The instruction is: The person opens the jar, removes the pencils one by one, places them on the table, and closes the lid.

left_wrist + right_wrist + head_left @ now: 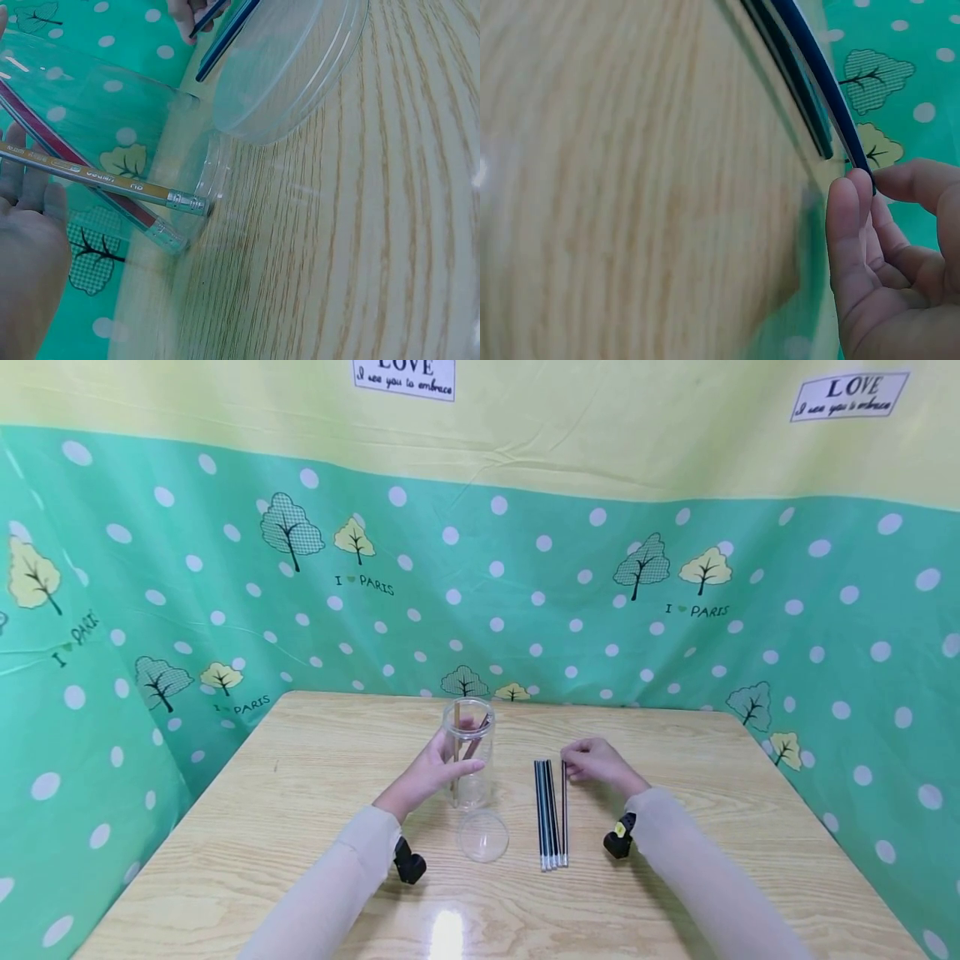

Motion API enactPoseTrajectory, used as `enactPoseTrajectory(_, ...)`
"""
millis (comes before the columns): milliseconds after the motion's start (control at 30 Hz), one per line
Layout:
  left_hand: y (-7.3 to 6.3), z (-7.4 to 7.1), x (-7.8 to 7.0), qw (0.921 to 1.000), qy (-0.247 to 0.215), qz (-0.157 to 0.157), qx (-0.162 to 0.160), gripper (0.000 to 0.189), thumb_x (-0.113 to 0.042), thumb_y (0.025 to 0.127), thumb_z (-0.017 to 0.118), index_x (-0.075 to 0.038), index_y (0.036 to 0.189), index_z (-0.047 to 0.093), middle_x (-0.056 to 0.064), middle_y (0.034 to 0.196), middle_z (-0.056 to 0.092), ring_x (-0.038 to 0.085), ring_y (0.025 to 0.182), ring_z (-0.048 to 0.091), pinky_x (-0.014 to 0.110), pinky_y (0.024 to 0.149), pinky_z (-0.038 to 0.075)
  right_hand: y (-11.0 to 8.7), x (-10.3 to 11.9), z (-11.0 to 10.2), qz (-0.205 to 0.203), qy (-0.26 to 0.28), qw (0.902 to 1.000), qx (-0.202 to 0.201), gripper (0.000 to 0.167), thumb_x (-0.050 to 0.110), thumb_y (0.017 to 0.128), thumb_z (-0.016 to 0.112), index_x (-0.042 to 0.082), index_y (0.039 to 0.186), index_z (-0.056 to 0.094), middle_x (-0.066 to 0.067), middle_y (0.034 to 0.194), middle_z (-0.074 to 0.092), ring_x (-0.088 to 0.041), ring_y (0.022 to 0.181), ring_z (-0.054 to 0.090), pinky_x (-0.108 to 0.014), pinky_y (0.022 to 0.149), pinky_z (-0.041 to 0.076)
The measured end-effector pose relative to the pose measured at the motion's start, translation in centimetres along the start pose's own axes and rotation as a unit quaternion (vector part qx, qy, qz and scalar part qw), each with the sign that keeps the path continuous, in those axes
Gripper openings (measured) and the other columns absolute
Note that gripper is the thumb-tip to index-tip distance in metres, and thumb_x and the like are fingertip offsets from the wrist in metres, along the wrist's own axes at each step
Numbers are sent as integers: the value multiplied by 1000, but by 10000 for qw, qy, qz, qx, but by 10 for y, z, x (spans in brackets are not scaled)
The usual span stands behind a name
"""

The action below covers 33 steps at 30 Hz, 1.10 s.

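A clear jar (480, 795) stands upright without its lid, and my left hand (429, 773) grips it, thumb in front and fingers behind. Inside lean a gold pencil (112, 178) and a maroon pencil (46, 129), their metal-capped ends at the bottom in the left wrist view. To the right of the jar, several dark pencils (547, 814) lie side by side on the table. My right hand (597, 762) pinches the far end of one dark pencil (826, 84) between thumb and fingers, slightly apart from that row.
A round clear lid (483, 838) lies on the wooden table (315, 793) in front of the jar. Behind the table hangs a green and yellow patterned curtain (420, 635). Black wrist cameras (408, 862) sit under both sleeves.
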<state>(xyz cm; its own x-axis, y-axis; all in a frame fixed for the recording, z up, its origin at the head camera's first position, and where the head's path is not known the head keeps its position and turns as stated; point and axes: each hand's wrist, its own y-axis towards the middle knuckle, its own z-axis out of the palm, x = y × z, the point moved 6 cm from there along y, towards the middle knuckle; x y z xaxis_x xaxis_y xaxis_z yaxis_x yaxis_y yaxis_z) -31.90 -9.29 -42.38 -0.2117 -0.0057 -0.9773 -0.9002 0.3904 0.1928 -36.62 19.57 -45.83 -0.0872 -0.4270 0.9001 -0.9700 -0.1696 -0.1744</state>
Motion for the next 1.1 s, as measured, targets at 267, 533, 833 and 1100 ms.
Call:
enactPoseTrajectory(267, 0, 1, -1, 10000, 58, 43, 38, 73, -13, 91, 75, -19, 151, 36, 4, 153, 44, 28, 144, 33, 56, 118, 20, 5, -2, 4, 69, -506, 9986, -158, 29, 12, 95, 62, -9, 115, 65, -13, 95, 68, -17, 78, 67, -29, 73, 59)
enactPoseTrajectory(533, 1, 1, 0, 9999, 61, 76, 84, 74, -13, 90, 76, -18, 152, 35, 3, 154, 43, 29, 146, 30, 56, 118, 19, 9, 2, 8, -85, -877, 9961, -101, 22, 8, 90, 62, -6, 105, 71, -10, 90, 69, -17, 74, 67, -29, 70, 60)
enactPoseTrajectory(833, 2, 1, 0, 9998, 98, 140, 104, 72, -12, 92, 74, -18, 152, 35, 3, 153, 44, 28, 146, 29, 57, 118, 15, 10, 8, 12, -145, -1123, 9936, 29, 22, 7, 90, 63, -6, 106, 71, -10, 89, 68, -18, 74, 67, -28, 68, 60)
enactPoseTrajectory(1100, 1, 1, 1, 9998, 79, 120, 111, 73, -12, 92, 74, -19, 152, 34, 2, 154, 43, 28, 146, 29, 57, 119, 14, 11, 11, 14, -95, -1223, 9924, 48, 20, 5, 90, 61, -5, 105, 70, -11, 89, 68, -19, 75, 67, -29, 68, 60)
